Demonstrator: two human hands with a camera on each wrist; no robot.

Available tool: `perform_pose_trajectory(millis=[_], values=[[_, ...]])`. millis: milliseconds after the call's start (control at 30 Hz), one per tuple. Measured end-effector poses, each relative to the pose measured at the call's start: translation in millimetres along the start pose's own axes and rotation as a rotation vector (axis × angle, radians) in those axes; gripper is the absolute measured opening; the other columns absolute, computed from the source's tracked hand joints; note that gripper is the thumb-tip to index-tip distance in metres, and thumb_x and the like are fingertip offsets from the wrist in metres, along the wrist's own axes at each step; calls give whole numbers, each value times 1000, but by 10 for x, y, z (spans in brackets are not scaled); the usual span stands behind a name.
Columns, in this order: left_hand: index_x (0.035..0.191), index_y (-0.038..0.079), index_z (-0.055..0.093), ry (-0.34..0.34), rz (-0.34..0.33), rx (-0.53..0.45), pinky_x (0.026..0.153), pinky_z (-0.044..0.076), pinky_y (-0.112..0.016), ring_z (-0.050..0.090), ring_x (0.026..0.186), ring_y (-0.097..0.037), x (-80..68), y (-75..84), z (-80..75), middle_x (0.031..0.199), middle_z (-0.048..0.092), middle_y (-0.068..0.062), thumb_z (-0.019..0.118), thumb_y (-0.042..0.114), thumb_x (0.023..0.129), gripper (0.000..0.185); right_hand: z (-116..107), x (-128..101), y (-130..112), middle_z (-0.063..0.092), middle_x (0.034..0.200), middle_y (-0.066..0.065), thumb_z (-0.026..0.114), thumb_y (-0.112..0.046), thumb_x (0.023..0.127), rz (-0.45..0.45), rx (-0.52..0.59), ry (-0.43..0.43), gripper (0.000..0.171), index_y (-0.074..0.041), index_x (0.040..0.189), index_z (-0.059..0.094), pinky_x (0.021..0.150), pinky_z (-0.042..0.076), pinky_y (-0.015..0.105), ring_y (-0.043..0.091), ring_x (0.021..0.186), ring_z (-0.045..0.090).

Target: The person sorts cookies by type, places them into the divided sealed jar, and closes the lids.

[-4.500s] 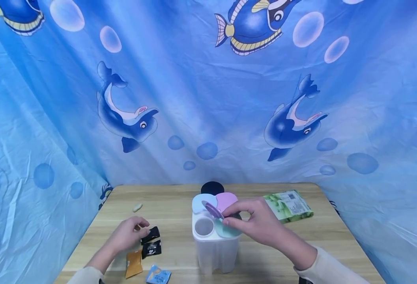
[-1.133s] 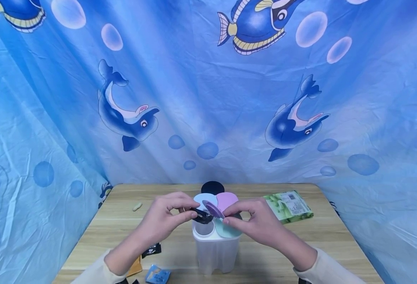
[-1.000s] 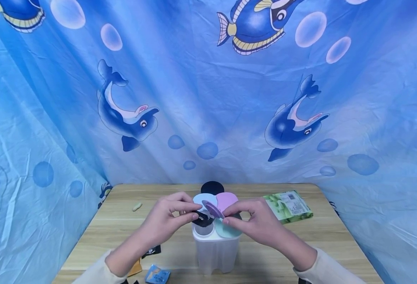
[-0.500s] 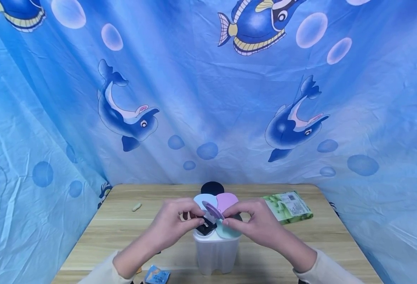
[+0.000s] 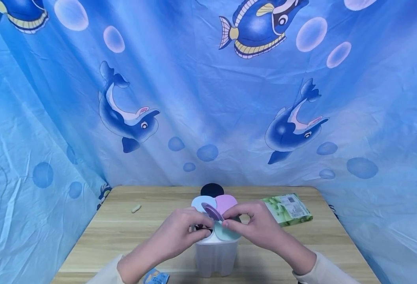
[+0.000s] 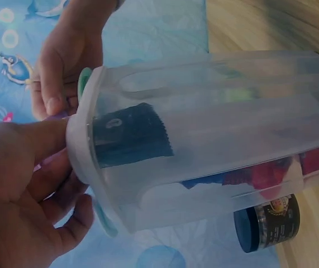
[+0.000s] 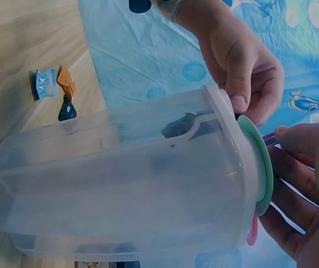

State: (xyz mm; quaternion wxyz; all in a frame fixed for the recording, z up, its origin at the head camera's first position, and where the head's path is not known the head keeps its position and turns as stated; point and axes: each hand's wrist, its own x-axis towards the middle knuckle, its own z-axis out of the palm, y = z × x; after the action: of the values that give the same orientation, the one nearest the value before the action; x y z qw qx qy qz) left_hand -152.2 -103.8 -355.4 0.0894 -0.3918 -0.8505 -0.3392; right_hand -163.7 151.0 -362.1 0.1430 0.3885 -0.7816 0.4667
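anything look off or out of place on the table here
One thing: a small pale peanut-like bit lies alone on the wooden table, far left of the clear container, apart from the packets. Otherwise nothing looks spilled or damaged; the container stands upright, with a black packet partway in one opening.

**Bare hands, pale sleeves**

Both hands are bare, with no rings or gloves in view. The left hand (image 5: 182,233) and the right hand (image 5: 254,225) come out of long sleeves (image 5: 327,272) of a cream or off-white cloth, possibly knit; the cuffs sit at the wrists.
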Motion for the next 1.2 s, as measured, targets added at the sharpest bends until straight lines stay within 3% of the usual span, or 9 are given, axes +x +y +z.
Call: perform_pose_trajectory(millis=[200,467,633,733,933,1200], values=[[105,23,78,27,30,-33,85,58,-28,67,99,-3,-79,-17,-67,103,74,14,77,16,93,14,-1,-18,7,79,91,-4,82,-16,89,23,-1,3,9,-20,96,81,69,59,31,4,80,71],[108,34,76,111,-232,-28,80,57,-28,65,97,-3,-269,-138,-260,107,70,23,76,25,94,17,1,-18,0,79,90,-9,82,-18,89,50,-10,8,8,-21,96,81,72,59,30,4,80,71],[106,38,74,118,-269,-26,76,54,-27,64,93,-4,-429,-296,-306,103,70,23,75,24,95,17,1,-16,13,78,90,-10,82,-17,88,35,-10,17,10,-21,97,81,71,59,30,4,79,71],[109,36,74,111,-303,-18,76,55,-27,64,93,-3,-555,-426,-329,105,70,21,74,26,96,16,3,-17,20,78,89,-10,82,-17,88,42,-10,20,10,-22,98,81,72,59,30,4,80,71],[111,26,75,86,-479,-56,74,56,-27,65,91,-3,-886,-849,-414,103,72,12,73,31,96,16,4,-9,24,78,89,-10,82,-17,89,53,0,19,10,-21,98,81,73,59,31,5,80,71],[119,7,71,-22,-726,-132,71,55,-26,65,93,-15,-1361,-1379,-384,110,73,-4,77,25,92,33,-6,-13,15,78,89,-12,82,-19,89,56,-4,22,8,-22,97,82,72,59,30,5,80,71]])
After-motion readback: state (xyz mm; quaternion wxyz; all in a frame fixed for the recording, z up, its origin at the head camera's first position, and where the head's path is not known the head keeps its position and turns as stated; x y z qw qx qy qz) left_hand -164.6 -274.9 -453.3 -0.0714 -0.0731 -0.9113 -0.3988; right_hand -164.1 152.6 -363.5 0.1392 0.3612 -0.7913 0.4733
